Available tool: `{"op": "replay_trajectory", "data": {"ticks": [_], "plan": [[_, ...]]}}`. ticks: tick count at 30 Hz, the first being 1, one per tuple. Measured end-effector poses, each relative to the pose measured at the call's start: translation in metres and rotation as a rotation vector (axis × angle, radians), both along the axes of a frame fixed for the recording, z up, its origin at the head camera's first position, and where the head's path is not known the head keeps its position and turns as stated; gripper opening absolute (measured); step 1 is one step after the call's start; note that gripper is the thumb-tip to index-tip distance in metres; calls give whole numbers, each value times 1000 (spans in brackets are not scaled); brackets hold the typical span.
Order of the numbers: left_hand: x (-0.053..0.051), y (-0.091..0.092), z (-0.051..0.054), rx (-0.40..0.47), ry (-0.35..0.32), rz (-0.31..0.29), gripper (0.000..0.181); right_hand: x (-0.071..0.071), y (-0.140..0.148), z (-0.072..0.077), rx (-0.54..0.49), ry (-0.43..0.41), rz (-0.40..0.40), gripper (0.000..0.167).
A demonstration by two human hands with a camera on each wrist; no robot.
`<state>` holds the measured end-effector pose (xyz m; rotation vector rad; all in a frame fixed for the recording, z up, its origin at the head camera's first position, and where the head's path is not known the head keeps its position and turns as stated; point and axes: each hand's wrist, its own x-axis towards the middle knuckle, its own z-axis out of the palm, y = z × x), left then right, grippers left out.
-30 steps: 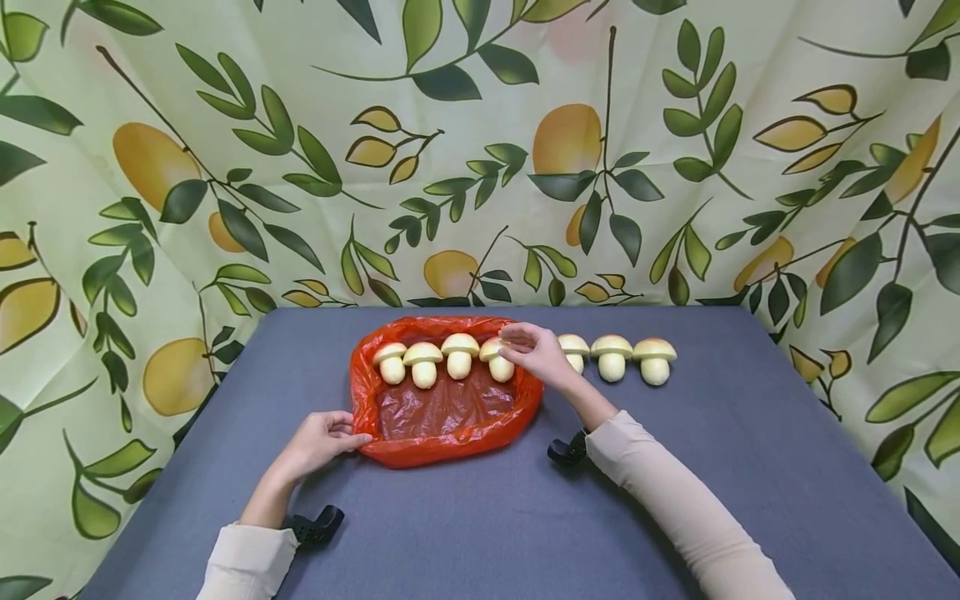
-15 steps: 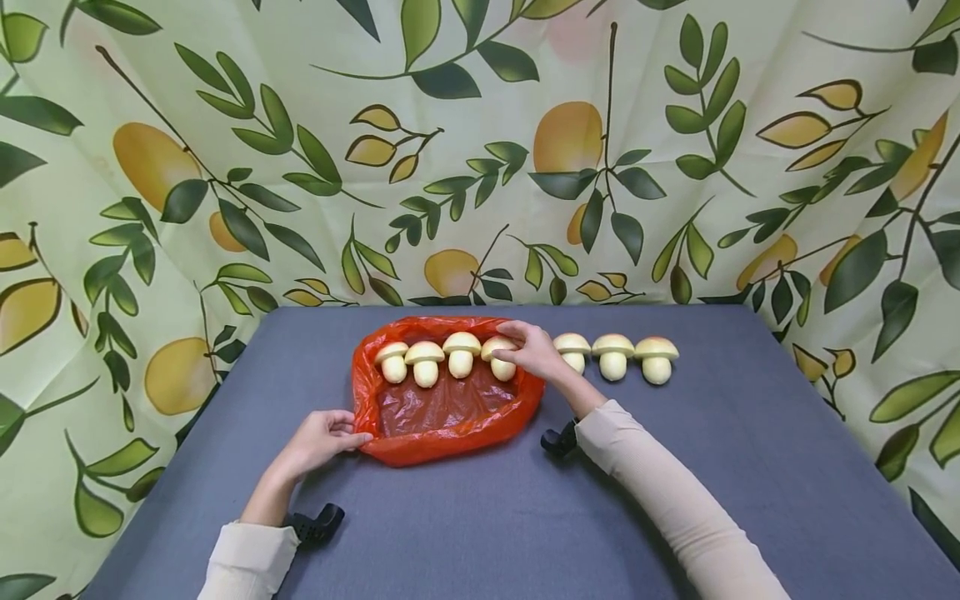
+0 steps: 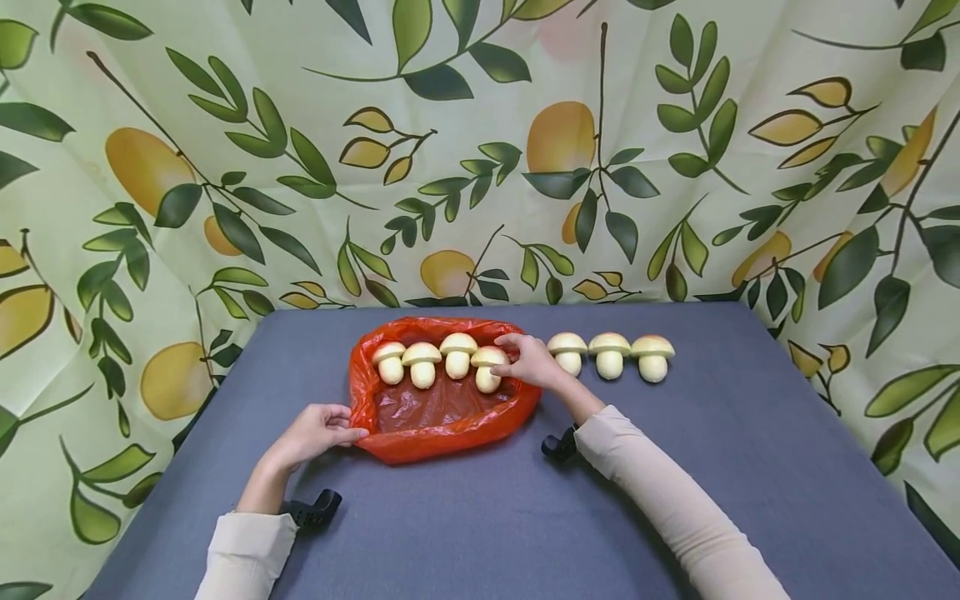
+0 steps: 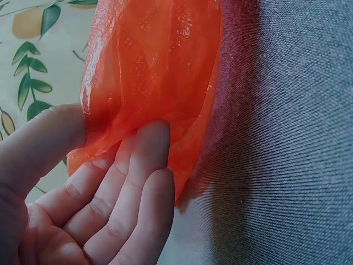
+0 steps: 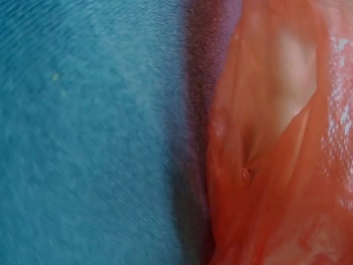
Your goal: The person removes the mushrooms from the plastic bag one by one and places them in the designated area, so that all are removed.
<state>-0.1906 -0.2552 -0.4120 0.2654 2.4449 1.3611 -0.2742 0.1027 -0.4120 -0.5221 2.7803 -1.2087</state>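
A pale cloth (image 3: pixel 491 221) printed with leaves and orange fruit is hanging along the left side, across the upper half and down the right side of the frame, creasing lightly. Below it, a grey-blue table (image 3: pixel 465 533) is filling the lower middle. At left of centre, the left hand (image 3: pixel 318 429) is pinching the near left edge of a red bag (image 3: pixel 442 440), thumb on one side of the film and fingers on the other. The bag is lying open at the centre, its rim bulging around three mushrooms (image 3: pixel 422 367) standing in a row towards its far side. Just right of them, inside the bag, the right hand (image 3: pixel 534 360) is gripping a fourth mushroom (image 3: pixel 487 379) between thumb and fingers; the right wrist view is showing mostly red film. Farther right, another trio of mushrooms (image 3: pixel 610 358) is standing on the table, side by side.
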Motion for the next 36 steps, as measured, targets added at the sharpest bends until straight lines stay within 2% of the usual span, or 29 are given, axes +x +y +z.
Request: {"op": "replay_trajectory", "data": {"ticks": [7, 15, 24, 31, 36], "plan": [[2, 1, -1, 3, -6, -9, 34, -1, -5, -7, 28, 28, -11, 58], [3, -2, 1, -2, 3, 19, 34, -3, -10, -14, 3, -17, -56, 60], [1, -7, 1, 31, 22, 62, 35, -1, -14, -12, -14, -46, -114, 52], [2, -8, 1, -12, 38, 85, 35, 4, -12, -11, -41, -20, -96, 51], [1, -9, 2, -9, 41, 68, 34, 7, -9, -9, -69, -13, -89, 51]]}}
